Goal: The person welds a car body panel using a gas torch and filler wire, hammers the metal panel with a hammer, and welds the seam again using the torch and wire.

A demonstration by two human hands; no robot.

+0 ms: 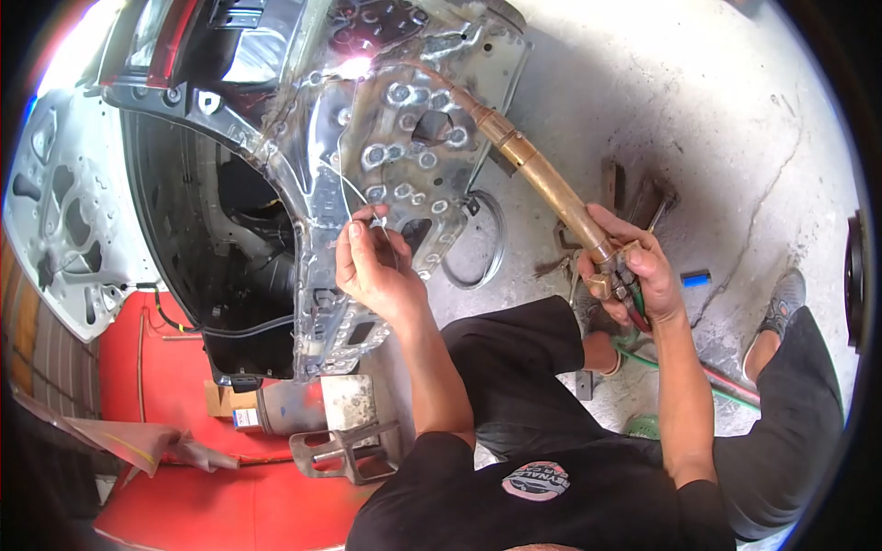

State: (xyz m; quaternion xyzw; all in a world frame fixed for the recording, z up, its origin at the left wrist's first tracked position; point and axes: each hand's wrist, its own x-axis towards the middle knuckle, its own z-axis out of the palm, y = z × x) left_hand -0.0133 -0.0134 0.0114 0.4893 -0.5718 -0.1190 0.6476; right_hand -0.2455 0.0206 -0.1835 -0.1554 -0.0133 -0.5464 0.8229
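Note:
My right hand (643,262) is wrapped round the valve end of a brass gas welding torch (551,184). From there the torch slants up and left to its thin copper tip, where a bright glow (356,66) meets the bare metal car body panel (390,129). Pinched in the fingers of my left hand (378,266) is a thin filler wire (343,147), whose upper end runs up toward the glow. This hand is in front of the panel's lower part. Glare hides the exact spot where wire, tip and metal come together.
A wire coil (501,241) lies by the panel's edge. On the concrete floor are a blue object (695,278) and red and green hoses (730,386). A red panel (202,500), a metal clamp-like piece (344,452) and a grey cylinder (292,407) occupy the lower left.

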